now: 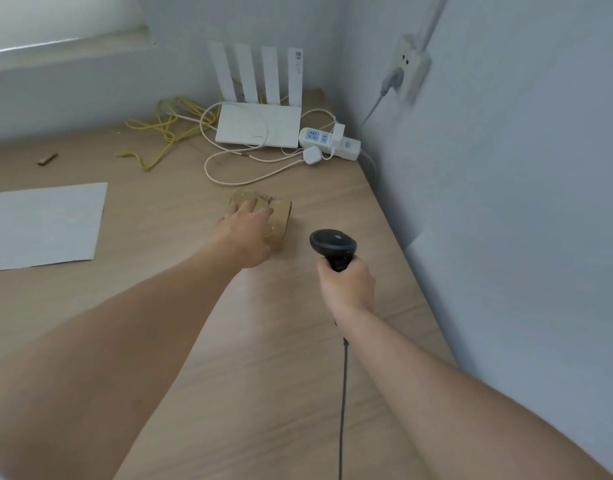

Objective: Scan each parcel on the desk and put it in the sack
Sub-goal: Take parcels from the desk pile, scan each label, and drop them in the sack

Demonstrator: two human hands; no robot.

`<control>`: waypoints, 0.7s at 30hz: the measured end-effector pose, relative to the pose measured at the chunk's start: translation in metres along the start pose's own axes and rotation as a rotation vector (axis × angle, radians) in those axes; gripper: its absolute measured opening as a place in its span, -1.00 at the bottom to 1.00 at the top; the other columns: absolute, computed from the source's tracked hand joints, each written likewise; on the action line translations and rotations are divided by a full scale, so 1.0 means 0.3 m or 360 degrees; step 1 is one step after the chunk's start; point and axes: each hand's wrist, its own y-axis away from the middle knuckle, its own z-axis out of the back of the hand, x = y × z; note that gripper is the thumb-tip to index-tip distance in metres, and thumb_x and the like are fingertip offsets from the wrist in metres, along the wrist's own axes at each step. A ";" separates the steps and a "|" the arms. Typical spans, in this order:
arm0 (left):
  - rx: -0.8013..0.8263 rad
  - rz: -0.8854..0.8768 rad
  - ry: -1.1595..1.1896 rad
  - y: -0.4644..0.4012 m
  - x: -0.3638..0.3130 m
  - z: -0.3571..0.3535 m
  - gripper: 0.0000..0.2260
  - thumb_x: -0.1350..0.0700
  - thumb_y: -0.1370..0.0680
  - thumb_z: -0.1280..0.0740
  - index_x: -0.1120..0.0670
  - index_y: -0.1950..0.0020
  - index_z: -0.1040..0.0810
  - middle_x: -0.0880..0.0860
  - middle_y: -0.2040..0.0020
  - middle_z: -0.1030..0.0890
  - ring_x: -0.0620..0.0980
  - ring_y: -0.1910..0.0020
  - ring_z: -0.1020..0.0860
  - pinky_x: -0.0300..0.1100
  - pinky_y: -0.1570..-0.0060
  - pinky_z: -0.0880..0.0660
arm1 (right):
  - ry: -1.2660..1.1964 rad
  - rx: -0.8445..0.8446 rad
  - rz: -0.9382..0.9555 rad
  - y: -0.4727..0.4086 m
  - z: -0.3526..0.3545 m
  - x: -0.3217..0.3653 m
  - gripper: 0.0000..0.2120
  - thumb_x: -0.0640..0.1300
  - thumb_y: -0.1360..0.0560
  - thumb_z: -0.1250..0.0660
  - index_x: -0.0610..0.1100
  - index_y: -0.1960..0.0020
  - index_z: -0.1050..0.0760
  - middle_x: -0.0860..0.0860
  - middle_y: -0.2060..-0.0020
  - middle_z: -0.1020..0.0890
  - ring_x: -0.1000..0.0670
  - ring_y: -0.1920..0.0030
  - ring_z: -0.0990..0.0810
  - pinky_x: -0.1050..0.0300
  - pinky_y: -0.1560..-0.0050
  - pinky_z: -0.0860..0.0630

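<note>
Brown cardboard parcel (279, 220) sits on the wood desk (228, 341), approx. centre, nearer the right-hand wall. Left hand (247, 233) lies on top of it, fingers (249, 206) spread over the lid; whether they curl round the far edge can't be told, as the hand hides most of the top. Right hand (346, 285) just beside parcel, not touching it, fingers clamped round the handle of a black scanner (332, 244), head aimed away from camera. Scanner cord (343, 393) runs down out of the bottom edge.

Surroundings: white sheet (45, 226) flat on desk to the left, cut off by frame edge. Behind parcel, well apart: white router (260, 128) w/ four upright antennas, power strip (329, 142) beside it, cream cable loops (242, 168), yellow cable (163, 129) in a tangle. Small brown item (48, 159) far left, too blurred to ID. Wall socket (409, 67) w/ plug on right wall. Parcel label not visible.
</note>
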 end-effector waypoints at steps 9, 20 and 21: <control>-0.0032 0.0005 -0.0093 -0.194 0.009 -0.086 -0.07 -0.21 -0.37 -0.51 -0.17 -0.63 -0.10 0.12 -0.57 -0.14 0.38 -0.57 -0.09 0.26 -0.55 -0.08 | -0.0024 -0.0056 -0.0025 -0.088 -0.066 -0.079 -0.84 0.02 -0.54 -0.48 -0.06 0.04 -0.61 0.03 0.18 -0.68 -0.07 0.10 -0.63 0.08 0.08 -0.51; 0.0059 0.0034 -0.0175 -0.045 0.042 -0.126 -0.04 -0.30 -0.23 -0.53 -0.14 -0.53 -0.19 0.03 -0.34 -0.39 0.18 -0.31 -0.42 0.13 -0.26 -0.33 | -0.0027 -0.0100 0.0004 -0.033 -0.080 -0.063 -0.86 -0.01 -0.53 -0.47 -0.08 0.01 -0.63 0.00 0.15 -0.69 -0.09 0.08 -0.62 0.10 0.07 -0.47; 0.0098 0.0036 -0.0188 -0.008 0.049 -0.136 -0.01 -0.28 -0.22 -0.54 -0.14 -0.55 -0.16 0.02 -0.33 -0.40 0.18 -0.30 -0.42 0.13 -0.26 -0.35 | -0.0021 -0.0090 0.0014 -0.014 -0.077 -0.058 -0.87 -0.02 -0.53 -0.47 -0.07 0.02 -0.62 0.01 0.17 -0.68 -0.10 0.08 -0.63 0.10 0.08 -0.46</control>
